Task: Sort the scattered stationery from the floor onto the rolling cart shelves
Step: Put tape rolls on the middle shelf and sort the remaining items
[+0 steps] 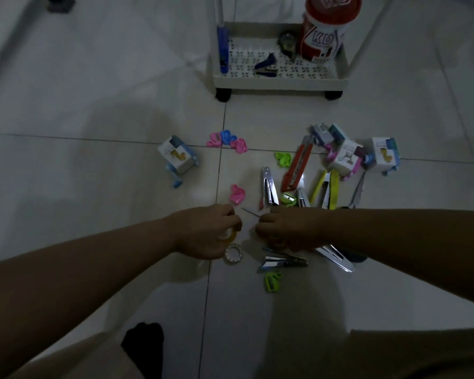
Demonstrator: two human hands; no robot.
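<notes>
Left hand (pixel 208 231): grips tape roll (pixel 227 235). Right hand (pixel 288 228): fingers curled (contents indiscernible). Stationery (pixel 307 184) crowds beyond right hand; bare floor (pixel 93 165) leftward; cart (pixel 281 82) further ahead.

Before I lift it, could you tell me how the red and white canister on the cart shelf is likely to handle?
The canister stands tall and upright on the cart shelf, so a sideways push would probably tip it. Being round, it would likely roll if tipped. Its glossy wall may be slippery; its weight cannot be judged.

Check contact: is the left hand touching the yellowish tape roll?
Touching. The head view shows the left hand with fingers curled round the yellowish tape roll, lifting it above the floor.
</notes>
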